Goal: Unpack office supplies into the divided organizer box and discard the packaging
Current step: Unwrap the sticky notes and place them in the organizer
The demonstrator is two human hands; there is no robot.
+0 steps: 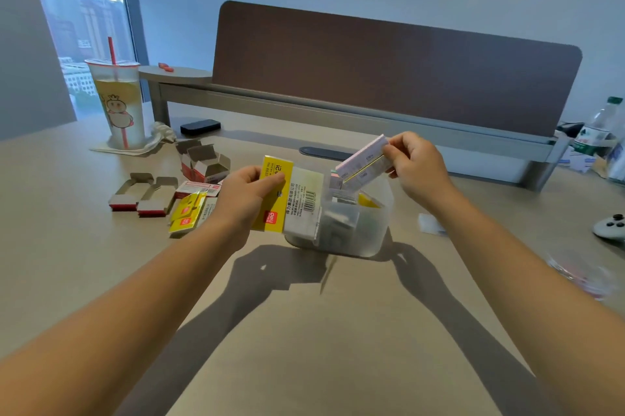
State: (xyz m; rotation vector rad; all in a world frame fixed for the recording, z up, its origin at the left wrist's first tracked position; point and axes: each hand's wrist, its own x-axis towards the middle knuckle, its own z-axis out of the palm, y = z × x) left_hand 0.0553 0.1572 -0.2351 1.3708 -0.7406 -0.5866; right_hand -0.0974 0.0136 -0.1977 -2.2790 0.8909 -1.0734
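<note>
A translucent divided organizer box [368, 233] stands at the middle of the desk, with small supplies dimly visible inside. My left hand [245, 199] grips a clear plastic sleeve with a yellow header card [287, 199], held in front of the box's left side. My right hand [417, 166] pinches a stack of pastel sticky-note pads [363, 163], tilted, its lower end over the box's back compartment.
Opened red-and-white cardboard boxes [148, 195] and yellow wrappers [187, 212] lie left of the organizer. A drink cup with a red straw [118, 104] and a black case [200, 127] stand at the back left. Bottles [598, 128] and a white controller [610, 227] are at the right edge.
</note>
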